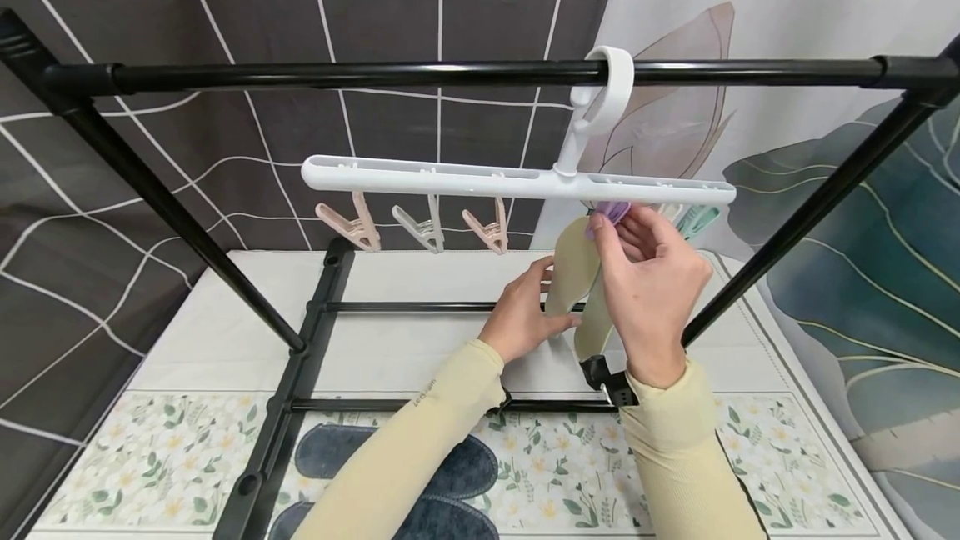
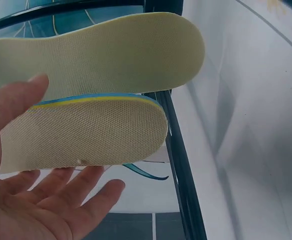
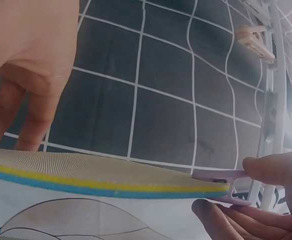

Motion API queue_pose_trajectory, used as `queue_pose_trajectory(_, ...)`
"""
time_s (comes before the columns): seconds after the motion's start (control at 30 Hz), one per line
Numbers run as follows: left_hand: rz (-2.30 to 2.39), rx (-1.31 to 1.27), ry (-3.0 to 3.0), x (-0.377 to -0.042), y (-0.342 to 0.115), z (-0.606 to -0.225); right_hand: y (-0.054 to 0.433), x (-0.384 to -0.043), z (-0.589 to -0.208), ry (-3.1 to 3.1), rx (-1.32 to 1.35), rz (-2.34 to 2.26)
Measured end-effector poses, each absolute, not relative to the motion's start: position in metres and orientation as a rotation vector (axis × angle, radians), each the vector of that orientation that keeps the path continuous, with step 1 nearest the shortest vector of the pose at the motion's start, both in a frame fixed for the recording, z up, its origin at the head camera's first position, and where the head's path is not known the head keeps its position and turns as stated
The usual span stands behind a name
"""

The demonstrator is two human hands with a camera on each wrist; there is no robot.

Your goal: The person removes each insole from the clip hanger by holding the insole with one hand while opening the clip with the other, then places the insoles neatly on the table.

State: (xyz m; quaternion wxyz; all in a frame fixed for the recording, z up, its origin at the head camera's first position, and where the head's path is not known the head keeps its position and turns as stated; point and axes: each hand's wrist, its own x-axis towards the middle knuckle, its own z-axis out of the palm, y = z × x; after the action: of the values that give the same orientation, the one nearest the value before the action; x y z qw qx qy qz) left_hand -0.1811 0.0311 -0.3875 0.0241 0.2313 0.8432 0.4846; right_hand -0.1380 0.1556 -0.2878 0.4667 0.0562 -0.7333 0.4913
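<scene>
My right hand [image 1: 660, 282] pinches a purple clothespin [image 1: 613, 210] under the white hanger bar [image 1: 450, 180]. In the right wrist view the purple clothespin [image 3: 221, 174] has its jaws around the end of a beige insole [image 3: 110, 172] with yellow and blue layers at its edge. Beside that insole [image 1: 572, 261] is my left hand [image 1: 525, 311]; its fingers are extended near the edge, the thumb apart from them. A second insole [image 1: 592, 327] hangs close by; my right hand hides its top. Both insoles [image 2: 85, 135] show large in the left wrist view.
The hanger's hook [image 1: 617, 94] sits over the black rack's top rail [image 1: 360, 75]. Several more clothespins hang from the bar, including a pink one [image 1: 354, 225] and a green one [image 1: 697, 220]. Dark blue slippers [image 1: 457, 469] lie below, near the rack's lower rail [image 1: 360, 405].
</scene>
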Motion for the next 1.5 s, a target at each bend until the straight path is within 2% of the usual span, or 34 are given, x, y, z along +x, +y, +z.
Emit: queue_pose_trajectory(1.5,1.436,0.702,2.657,-0.1765,0.0329,-0.3846,0.1613,-0.1390,-0.2841,-1.746,0.161,1.170)
